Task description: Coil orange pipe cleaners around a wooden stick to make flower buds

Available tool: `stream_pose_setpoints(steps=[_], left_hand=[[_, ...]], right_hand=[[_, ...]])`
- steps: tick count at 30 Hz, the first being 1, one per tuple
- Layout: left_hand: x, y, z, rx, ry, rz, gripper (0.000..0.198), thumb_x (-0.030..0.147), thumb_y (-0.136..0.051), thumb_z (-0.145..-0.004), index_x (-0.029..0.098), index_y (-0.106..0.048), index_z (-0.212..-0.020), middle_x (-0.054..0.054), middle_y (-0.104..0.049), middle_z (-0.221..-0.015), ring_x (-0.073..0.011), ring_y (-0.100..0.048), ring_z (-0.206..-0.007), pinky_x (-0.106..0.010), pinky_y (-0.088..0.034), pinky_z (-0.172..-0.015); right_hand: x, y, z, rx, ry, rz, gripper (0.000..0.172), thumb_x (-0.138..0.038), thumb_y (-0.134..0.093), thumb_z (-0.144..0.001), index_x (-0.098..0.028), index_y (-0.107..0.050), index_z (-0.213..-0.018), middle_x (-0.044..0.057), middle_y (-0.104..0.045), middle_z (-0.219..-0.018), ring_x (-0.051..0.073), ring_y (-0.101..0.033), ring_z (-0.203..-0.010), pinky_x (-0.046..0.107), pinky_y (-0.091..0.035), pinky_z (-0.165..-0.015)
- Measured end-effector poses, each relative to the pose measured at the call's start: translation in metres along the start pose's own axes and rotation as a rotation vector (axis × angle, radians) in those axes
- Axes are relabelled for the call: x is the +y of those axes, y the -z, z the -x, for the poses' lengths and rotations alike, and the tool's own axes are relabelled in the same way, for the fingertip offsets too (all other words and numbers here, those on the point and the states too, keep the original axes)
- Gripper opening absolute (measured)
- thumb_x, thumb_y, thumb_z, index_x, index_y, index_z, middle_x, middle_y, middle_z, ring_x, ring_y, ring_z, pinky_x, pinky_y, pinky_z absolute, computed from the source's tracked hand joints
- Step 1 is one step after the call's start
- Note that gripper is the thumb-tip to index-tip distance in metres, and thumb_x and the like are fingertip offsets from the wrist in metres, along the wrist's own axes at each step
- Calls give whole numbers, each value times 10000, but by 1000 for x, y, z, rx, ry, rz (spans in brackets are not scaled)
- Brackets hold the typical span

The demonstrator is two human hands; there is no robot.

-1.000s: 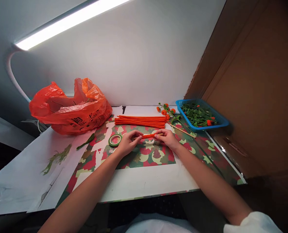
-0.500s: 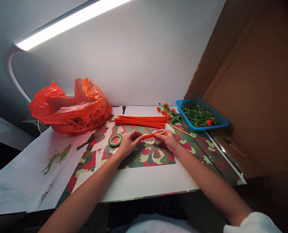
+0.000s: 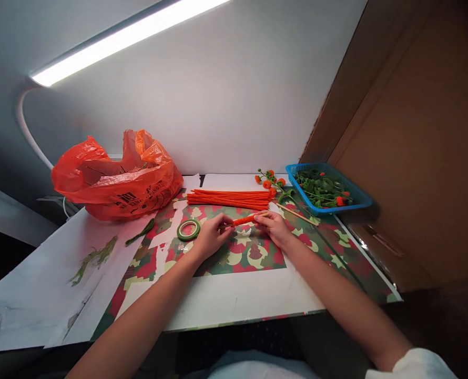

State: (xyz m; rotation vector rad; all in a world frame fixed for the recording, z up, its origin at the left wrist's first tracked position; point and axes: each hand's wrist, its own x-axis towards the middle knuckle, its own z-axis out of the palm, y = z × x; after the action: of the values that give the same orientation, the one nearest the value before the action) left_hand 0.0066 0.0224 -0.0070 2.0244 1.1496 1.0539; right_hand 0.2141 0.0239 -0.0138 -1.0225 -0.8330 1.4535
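Observation:
An orange pipe cleaner (image 3: 243,220) is coiled round a thin wooden stick (image 3: 264,214), which lies nearly level between my two hands above the patterned sheet. My left hand (image 3: 214,234) pinches the left end of the coil with thumb and fingers. At the other end, the fingers of my right hand (image 3: 274,228) close on the stick beside the coil. Just beyond them lies a bundle of straight orange pipe cleaners (image 3: 230,199). A roll of green tape (image 3: 188,230) rests flat to the left of my left hand.
A red plastic bag (image 3: 119,184) stands at the back left, near green stems (image 3: 140,231). Orange flowers (image 3: 266,184) and another wooden stick (image 3: 297,214) lie by a blue basket (image 3: 360,202) of greenery. A lit lamp (image 3: 131,42) hangs above; cardboard (image 3: 407,158) walls the right side.
The view has shifted slightly. Both hands keep their hold on the coil and stick, with the left fingers bent a little differently.

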Motion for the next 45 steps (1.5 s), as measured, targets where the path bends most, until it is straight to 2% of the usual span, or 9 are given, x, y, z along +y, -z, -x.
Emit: stream_pose_setpoints(steps=[4,11,19,24,29,35,40,45], left_hand=[[-2,0,0,15,-34,-50,53,211,-561,-792,195,-595,-829,2,-672,-746,-126,-592,-624,-228,-439,-566],[-1,2,0,49,-68,-100,81,256,-542,-813,201,-601,-818,-10,-663,-742,-148,-583,-647,-262,-450,-619],[2,2,1,36,-65,-24,125,289,-545,-824,203,-584,-905,-32,-677,-855,-171,-629,-762,-281,-488,-684],[3,0,1,6,-12,80,191,346,-531,-843,185,-573,-935,-41,-683,-848,-173,-655,-751,-269,-518,-652],[1,-1,0,18,42,145,247,387,-483,-868,176,-569,-965,-42,-679,-832,-154,-649,-657,-262,-520,-593],[2,-1,0,43,73,160,268,408,-572,-814,174,-583,-945,-34,-670,-801,-167,-645,-693,-260,-517,-596],[-1,0,0,79,87,151,252,409,-626,-778,175,-638,-870,-22,-663,-740,-152,-612,-637,-250,-484,-571],[-4,0,-1,81,106,212,291,444,-621,-776,170,-642,-870,-38,-692,-773,-175,-648,-685,-266,-517,-603]], right_hand=[[-1,-1,1,7,-21,-3,305,-303,-862,-446,-167,-690,-658,-5,-676,-628,98,-616,-556,198,-528,-540],[-2,0,1,-3,-37,-3,286,-273,-856,-480,-161,-682,-677,-3,-678,-628,92,-612,-521,197,-532,-521],[-1,1,1,-22,-54,-6,269,-268,-847,-515,-166,-674,-694,7,-680,-626,102,-614,-505,208,-531,-504],[0,2,1,-26,-49,-31,300,-312,-848,-506,-167,-676,-705,-4,-680,-655,86,-611,-525,197,-534,-554],[-1,2,0,-18,-42,-76,288,-344,-830,-549,-176,-652,-700,-4,-676,-653,84,-601,-526,206,-529,-562],[-1,7,-6,51,8,-130,265,-347,-800,-606,-197,-610,-714,-14,-658,-614,91,-597,-523,203,-518,-540],[-1,7,-7,77,32,-145,287,-356,-811,-574,-202,-611,-711,-18,-657,-625,86,-596,-531,193,-515,-537],[-1,4,-4,52,15,-106,311,-364,-826,-545,-193,-631,-718,-10,-661,-639,90,-594,-524,206,-515,-531]])
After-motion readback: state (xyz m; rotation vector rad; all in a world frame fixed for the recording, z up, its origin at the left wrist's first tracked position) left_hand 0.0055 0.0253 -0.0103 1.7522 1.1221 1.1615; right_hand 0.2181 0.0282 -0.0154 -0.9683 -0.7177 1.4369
